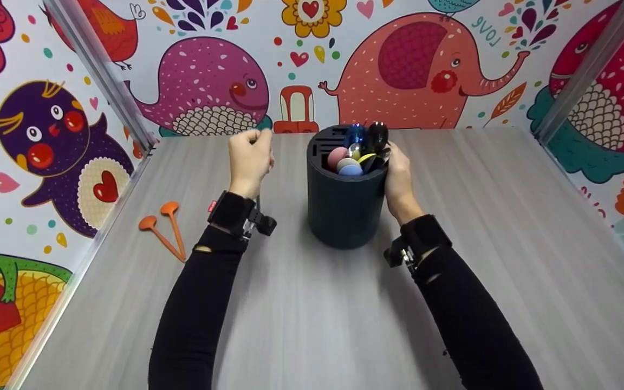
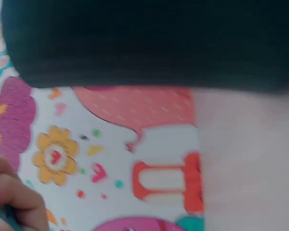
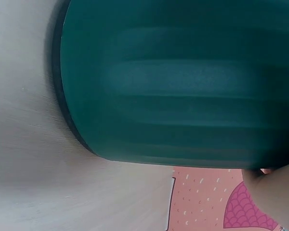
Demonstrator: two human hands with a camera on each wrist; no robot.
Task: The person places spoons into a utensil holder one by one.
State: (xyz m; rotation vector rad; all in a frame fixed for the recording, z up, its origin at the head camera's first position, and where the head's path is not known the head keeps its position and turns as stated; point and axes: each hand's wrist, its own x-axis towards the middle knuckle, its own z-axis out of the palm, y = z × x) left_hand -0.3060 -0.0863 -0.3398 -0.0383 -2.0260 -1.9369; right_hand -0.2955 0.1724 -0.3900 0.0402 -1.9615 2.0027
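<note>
A dark green ribbed utensil holder [image 1: 344, 211] stands upright on the table, with a slotted section at its back left. Rounded utensil ends, pink, pale blue, yellow, shiny blue and black, stick out of its open part. My right hand [image 1: 400, 179] grips the holder's right side near the rim; in the right wrist view the holder's wall [image 3: 183, 86] hides most of that hand. My left hand [image 1: 251, 161] is raised left of the holder, apart from it, fingers curled. A dark teal object [image 2: 8, 217] shows between those fingers; its kind is hidden.
Two orange spoons [image 1: 169, 208] lie side by side on the grey wood-grain table [image 1: 301, 325], left of my left forearm. Walls printed with cartoon animals [image 1: 214, 81] enclose the back and sides, with metal posts [image 1: 588, 70] at the corners.
</note>
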